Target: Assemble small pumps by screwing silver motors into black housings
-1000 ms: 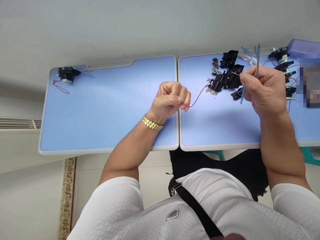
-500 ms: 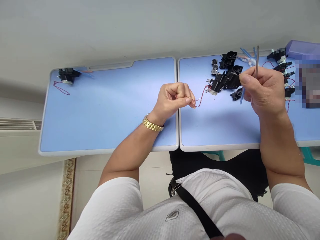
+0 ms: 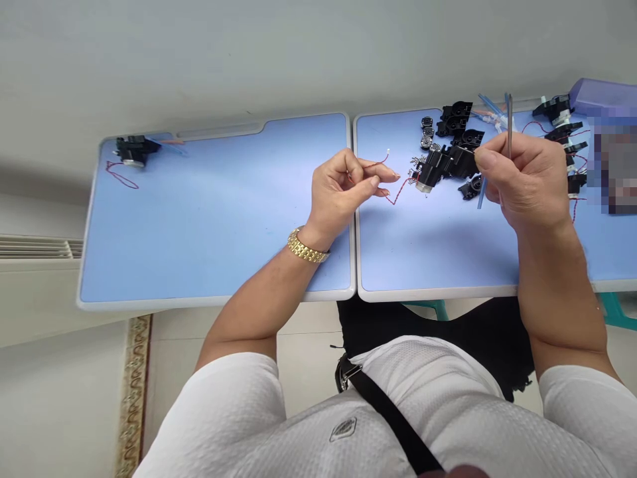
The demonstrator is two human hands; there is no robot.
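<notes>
A twisted red wire (image 3: 399,191) runs from a small motor (image 3: 423,187) at the end of a black housing (image 3: 440,166) to the left hand (image 3: 338,192). That hand's thumb and forefinger pinch the wire, the other fingers half curled, and a loose stretch of wire rises past them. The right hand (image 3: 527,179) is closed on the housing's other end and also grips a thin metal tool (image 3: 510,129) standing upright. The housing is held over the right half of the bench (image 3: 199,279), near its far edge. Along that edge lie more black housings (image 3: 455,117), small round parts (image 3: 426,131) and blue tubes (image 3: 490,105). Wired assemblies (image 3: 563,133) and a purple box (image 3: 602,96) sit toward the far right corner. A black assembly (image 3: 134,149) and a loop of red wire (image 3: 121,176) lie at the far left corner.
</notes>
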